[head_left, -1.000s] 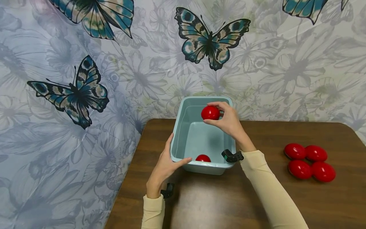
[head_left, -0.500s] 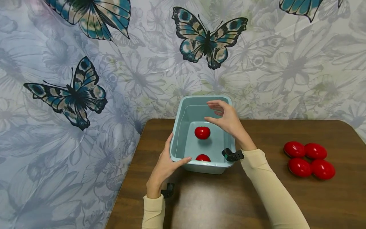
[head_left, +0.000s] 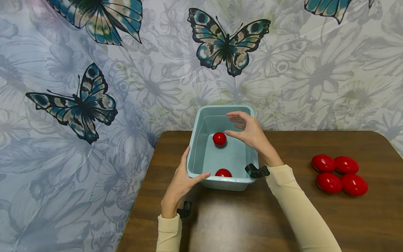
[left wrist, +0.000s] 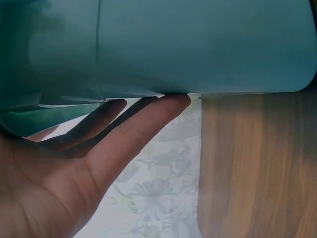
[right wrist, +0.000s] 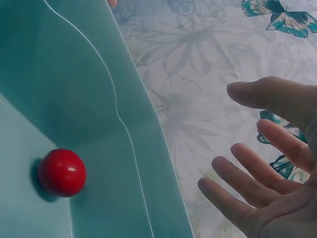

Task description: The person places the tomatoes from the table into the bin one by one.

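Observation:
A light teal plastic bin stands on the table with two glossy red tomatoes inside. One tomato lies toward the far left of its floor; the other tomato is partly hidden behind the near rim. My left hand rests against the bin's near left corner, thumb along the front rim. In the left wrist view its straight fingers touch the outer wall. Over the bin's right side hovers my right hand, thumb and fingers spread, holding nothing. The right wrist view shows a tomato apart from those fingers.
Several more red tomatoes lie grouped on the brown wooden table, to the right of the bin. Behind the table hangs a backdrop printed with flowers and butterflies. Each wrist carries a black strap.
My right hand has let go of a tomato, which dropped onto the bin floor and rolled slightly away and left. The left hand stays at the corner.

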{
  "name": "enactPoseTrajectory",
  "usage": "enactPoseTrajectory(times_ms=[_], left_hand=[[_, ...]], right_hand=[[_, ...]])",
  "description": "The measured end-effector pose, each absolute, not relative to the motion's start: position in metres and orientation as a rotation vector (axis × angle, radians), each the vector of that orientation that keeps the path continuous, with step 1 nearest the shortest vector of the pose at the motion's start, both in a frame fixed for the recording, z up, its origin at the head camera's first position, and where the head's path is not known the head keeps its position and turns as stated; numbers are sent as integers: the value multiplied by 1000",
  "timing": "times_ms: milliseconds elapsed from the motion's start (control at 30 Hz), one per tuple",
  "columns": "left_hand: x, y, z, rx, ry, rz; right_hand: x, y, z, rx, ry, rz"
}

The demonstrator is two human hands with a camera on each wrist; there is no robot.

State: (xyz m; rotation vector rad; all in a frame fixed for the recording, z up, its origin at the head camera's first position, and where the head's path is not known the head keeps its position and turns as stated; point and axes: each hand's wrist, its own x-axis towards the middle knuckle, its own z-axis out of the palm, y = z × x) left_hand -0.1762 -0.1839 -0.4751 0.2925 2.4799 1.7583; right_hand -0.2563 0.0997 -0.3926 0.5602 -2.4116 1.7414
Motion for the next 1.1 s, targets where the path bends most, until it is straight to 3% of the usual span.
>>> enactPoseTrajectory(times_ms=[333, 733, 1100], left_hand=[[-177, -182, -479, 308, 2425, 1813], [-174, -190, -470, 266, 2502, 1752], [-173, -184, -474, 274, 2484, 1749]], right_hand=[[-233, 151, -394, 412, -2267, 1844], [-145, 285, -421, 195, -1715, 2113], [-111, 327, -474, -108, -2063, 1763]])
